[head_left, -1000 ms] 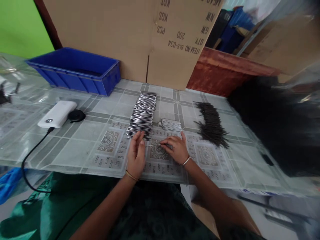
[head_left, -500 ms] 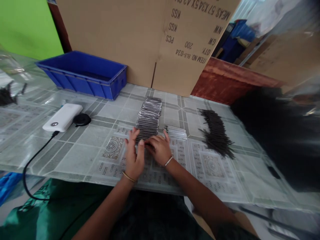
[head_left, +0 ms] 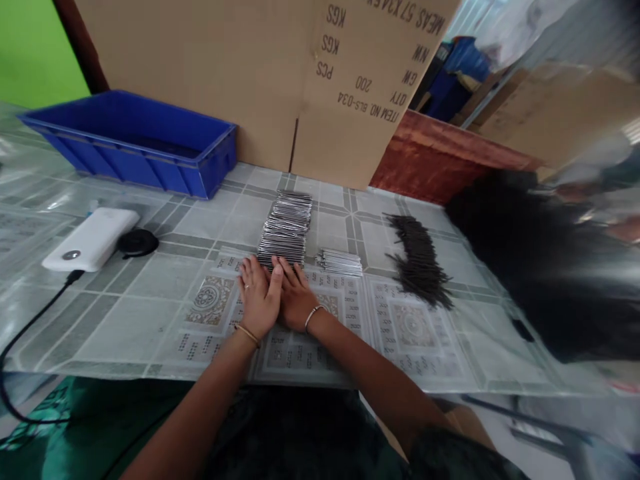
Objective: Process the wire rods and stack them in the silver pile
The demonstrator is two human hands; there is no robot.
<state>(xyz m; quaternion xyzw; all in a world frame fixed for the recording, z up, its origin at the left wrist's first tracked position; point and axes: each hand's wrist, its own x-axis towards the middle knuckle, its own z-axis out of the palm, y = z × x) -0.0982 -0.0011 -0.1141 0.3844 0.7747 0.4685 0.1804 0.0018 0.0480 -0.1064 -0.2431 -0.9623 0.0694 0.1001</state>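
Standing here, I see the left hand point(head_left: 260, 300) and right hand point(head_left: 299, 303) side by side, touching, both open with fingers stretched out. The long row of metal rods point(head_left: 286, 227) starts right at their fingertips and runs away from them. Smaller silver bundle point(head_left: 341, 263) is off to their right, dark sticks point(head_left: 421, 263) further right.

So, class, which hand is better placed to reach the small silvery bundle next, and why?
Probably the right hand: it is nearer the small silvery bundle, while the left hand lies farther off, beyond the right.
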